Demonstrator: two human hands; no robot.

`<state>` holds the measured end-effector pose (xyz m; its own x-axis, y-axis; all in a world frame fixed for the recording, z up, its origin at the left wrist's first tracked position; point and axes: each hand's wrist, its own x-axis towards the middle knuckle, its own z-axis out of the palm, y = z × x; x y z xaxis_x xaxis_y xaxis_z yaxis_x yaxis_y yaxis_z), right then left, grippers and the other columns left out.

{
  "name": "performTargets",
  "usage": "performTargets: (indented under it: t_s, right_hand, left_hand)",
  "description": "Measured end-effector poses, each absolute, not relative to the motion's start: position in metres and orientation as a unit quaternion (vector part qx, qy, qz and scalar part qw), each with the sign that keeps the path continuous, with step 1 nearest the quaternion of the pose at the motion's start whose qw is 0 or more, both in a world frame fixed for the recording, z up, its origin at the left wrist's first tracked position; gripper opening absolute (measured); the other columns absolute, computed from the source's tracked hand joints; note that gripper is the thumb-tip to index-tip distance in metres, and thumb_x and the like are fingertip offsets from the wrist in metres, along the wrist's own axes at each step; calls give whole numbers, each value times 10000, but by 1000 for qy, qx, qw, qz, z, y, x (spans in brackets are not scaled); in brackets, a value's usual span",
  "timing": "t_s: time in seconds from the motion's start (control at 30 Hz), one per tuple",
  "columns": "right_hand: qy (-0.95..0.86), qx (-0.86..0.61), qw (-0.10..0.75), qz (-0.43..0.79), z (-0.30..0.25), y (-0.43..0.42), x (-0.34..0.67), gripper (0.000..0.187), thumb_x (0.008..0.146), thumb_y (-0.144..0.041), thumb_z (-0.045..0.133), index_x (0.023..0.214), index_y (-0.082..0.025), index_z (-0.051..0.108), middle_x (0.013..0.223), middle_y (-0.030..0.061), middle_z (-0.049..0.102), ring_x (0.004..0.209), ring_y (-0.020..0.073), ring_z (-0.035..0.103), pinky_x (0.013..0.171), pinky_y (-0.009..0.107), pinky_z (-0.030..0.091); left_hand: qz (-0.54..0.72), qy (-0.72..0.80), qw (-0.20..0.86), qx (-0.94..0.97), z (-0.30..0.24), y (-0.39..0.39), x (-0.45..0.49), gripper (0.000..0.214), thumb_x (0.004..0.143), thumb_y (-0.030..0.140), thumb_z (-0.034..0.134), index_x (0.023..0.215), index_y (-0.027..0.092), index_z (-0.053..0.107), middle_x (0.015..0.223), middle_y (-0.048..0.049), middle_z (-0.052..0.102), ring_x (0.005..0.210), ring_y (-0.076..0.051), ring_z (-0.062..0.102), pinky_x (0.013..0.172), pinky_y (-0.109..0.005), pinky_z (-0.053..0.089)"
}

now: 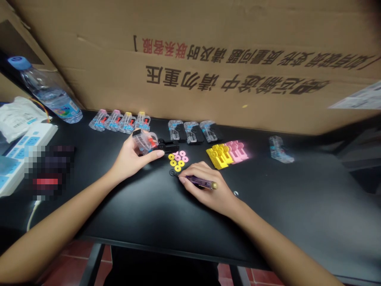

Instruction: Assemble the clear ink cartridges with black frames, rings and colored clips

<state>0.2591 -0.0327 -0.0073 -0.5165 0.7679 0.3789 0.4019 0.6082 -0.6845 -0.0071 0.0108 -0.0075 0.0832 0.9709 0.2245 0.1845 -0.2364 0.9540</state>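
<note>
My left hand [129,157] is closed around a clear plastic device [145,143] with red parts inside and black prongs pointing right. In my right hand [211,192] is a slim purple pen-like tool [200,182] with a gold-coloured end. Its tip is close to a small black ring [172,172] on the table; whether they touch I cannot tell. Just beyond that ring lie several yellow rings [173,163] and pink rings [185,159]. Yellow plastic pieces [219,157] and pink plastic pieces [238,151] lie together to the right.
Several clear devices with pink or yellow tops [114,120] line the back left. Three clear-and-black devices [193,133] stand mid-back; another clear piece [280,150] lies right. A small white piece [236,193] rests near my right wrist. Left are a bottle [56,99] and power strip [32,145]; cardboard [208,103] stands behind.
</note>
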Motion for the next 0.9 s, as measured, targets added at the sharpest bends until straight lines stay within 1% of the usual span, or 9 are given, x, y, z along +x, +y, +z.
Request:
performTargets:
  t_s: [0.07,0.2,0.3,0.4,0.47,0.57,0.63,0.73,0.9]
  right_hand:
    - [-826,-350,351,269,-6,-32,262,88,1040,-250,670,1061,-249,755,956,41,816,843,213,745,840,396,529]
    - [-802,-352,415,246,-1,-32,267,212,1090,-327,581,1170,-242,758,1133,100,776,1026,254,749,897,420,586]
    - [-790,-371,452,186,1,-32,268,195,1084,-228,571,1162,-251,748,1205,112,742,1106,260,733,953,435,602]
    - [-792,-375,458,148,-1,-31,266,267,1058,-109,568,1227,-261,708,1238,111,729,1151,256,719,970,431,611]
    - [-801,-371,450,134,-4,-32,264,296,1055,-98,567,1267,-268,685,1238,114,716,1152,259,715,963,435,621]
    - [-824,-366,414,127,-7,-33,263,244,1044,-167,646,1265,-267,675,1243,126,685,1123,269,720,932,432,638]
    - [-840,-354,385,142,-9,-33,262,215,1029,-202,694,1235,-258,672,1257,134,669,1097,265,727,905,412,646]
    - [-855,-323,359,190,-9,-33,262,187,1041,-150,645,1197,-253,659,1225,122,670,1038,232,733,867,367,645]
    - [-854,-307,350,230,-7,-31,261,251,1036,-67,556,1177,-249,655,1197,108,664,966,194,723,808,321,631]
  left_hand:
    - [488,468,409,613,-10,11,-7,621,756,605,923,1116,174,656,1058,-91,795,977,-245,784,912,-414,669]
    - [482,460,421,615,-11,9,-6,621,774,590,914,1160,159,688,1130,-122,818,1033,-268,802,960,-431,674]
    - [475,446,417,634,-10,6,-4,558,814,540,895,1171,155,707,1134,-124,828,1012,-266,812,960,-417,677]
    - [446,424,396,682,-9,1,-3,414,884,446,853,1153,160,721,1118,-108,835,980,-245,817,945,-376,678]
    - [424,409,377,714,-7,-3,-2,327,916,398,829,1113,159,726,1062,-91,838,928,-224,818,910,-340,681]
    - [407,382,353,751,-4,-8,0,269,927,352,821,1090,157,731,934,-52,828,806,-182,802,822,-278,681]
    - [402,354,343,772,-2,-12,2,258,928,314,822,1114,159,734,904,-33,822,761,-157,790,788,-243,674]
    - [400,322,328,793,0,-14,3,247,942,271,810,1151,162,739,953,-31,828,773,-136,785,802,-214,662]
    - [386,316,322,804,1,-13,2,191,960,237,787,1126,157,736,930,-25,822,768,-129,777,773,-196,642]
